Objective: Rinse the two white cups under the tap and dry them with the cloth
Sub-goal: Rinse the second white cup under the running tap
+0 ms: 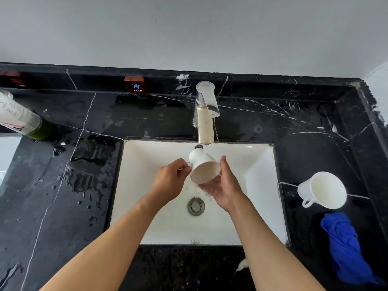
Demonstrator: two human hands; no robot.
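A white cup (202, 165) is held tilted under the chrome tap (204, 114), its mouth facing me and water running over it into the white sink (260, 164). My left hand (171, 181) pinches its handle on the left side. Under the rim, my right hand (223, 185) cups the cup from the right, palm up and wet. The second white cup (324, 190) stands on the black counter right of the sink, handle toward me. A crumpled blue cloth (346, 246) lies just in front of it.
The black marble counter (63, 206) has water puddles left of the sink. A white bottle with a green base (23, 118) lies at the far left. A red-brown "COLD" tag (135, 85) sits on the back ledge. The drain (195, 206) is in the sink's middle.
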